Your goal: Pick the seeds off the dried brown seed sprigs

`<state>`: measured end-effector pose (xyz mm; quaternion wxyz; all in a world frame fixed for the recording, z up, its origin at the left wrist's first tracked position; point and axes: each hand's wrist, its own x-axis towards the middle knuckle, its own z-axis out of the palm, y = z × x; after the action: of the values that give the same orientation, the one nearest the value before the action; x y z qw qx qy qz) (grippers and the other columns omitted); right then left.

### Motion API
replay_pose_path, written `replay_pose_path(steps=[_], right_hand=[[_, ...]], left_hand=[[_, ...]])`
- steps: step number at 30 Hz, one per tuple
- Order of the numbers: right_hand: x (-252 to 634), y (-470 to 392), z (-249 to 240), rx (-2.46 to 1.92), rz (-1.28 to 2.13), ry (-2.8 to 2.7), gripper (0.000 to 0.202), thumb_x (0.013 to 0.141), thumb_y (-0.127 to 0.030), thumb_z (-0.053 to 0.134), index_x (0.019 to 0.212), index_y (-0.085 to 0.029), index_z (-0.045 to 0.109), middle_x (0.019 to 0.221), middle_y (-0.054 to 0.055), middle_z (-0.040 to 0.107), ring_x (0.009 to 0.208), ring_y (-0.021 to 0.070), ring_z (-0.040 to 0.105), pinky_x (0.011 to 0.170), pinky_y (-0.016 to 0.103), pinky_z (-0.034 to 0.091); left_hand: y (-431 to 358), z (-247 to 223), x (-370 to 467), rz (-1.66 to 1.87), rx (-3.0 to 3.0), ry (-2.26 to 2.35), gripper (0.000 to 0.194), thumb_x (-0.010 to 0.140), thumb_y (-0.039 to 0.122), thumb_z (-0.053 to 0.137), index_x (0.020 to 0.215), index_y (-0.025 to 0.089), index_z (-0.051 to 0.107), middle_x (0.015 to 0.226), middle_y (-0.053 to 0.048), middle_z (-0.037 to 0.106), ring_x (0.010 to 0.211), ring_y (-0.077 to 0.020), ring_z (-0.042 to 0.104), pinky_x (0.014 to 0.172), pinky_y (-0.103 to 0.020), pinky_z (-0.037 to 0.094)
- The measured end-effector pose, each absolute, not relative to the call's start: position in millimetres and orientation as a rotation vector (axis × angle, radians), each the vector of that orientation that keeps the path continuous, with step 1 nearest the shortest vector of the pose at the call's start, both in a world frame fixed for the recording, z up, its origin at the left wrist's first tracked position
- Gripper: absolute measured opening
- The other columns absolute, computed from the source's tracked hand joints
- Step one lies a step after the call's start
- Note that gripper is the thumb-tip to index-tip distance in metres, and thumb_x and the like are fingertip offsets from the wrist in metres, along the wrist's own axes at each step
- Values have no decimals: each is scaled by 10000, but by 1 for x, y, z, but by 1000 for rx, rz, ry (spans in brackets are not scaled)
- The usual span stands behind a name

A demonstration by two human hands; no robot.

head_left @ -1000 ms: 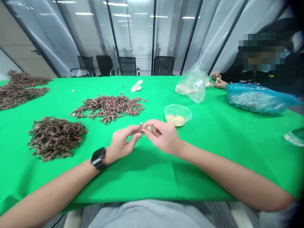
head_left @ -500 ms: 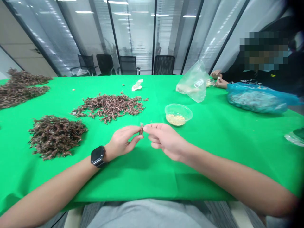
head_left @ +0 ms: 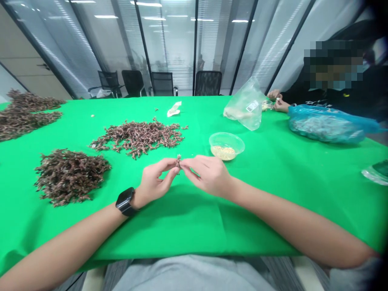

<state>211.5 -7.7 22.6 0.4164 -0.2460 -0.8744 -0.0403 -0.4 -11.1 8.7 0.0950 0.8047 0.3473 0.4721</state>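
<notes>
The sprig (head_left: pixel 178 162) is brown, the cloth (head_left: pixel 287 165) green, the watch (head_left: pixel 124 201) black

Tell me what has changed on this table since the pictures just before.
The right hand has changed its pose: half a second ago its lower fingers showed curled beneath; now its thumb and forefinger reach to the small brown piece. Whether they grip it is unclear. The left hand still pinches that piece. The brown piles, clear bowl and blue bag stayed put.
</notes>
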Motion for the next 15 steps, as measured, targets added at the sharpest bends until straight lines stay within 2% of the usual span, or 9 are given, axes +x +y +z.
replay_pose_path(steps=[8, 15], right_hand=[[216, -4, 22, -564, -427, -2228, 172, 983, -192, 531, 1097, -170, 658, 780, 43, 696, 687, 152, 587, 638, 297, 391], [217, -1, 22, -514, -532, -2247, 130, 988, -173, 528, 1052, -145, 638, 739, 29, 659, 664, 143, 575, 637, 293, 406]], left_hand=[[-15, 9, 1, 1392, 2311, 1007, 218, 952, 337, 587, 1048, 160, 670, 931, -67, 786, 770, -158, 758, 731, -208, 582], [-17, 9, 1, 1360, 2336, 995, 206, 955, 323, 580, 1021, 153, 676, 896, -63, 781, 752, -147, 752, 721, -198, 575]])
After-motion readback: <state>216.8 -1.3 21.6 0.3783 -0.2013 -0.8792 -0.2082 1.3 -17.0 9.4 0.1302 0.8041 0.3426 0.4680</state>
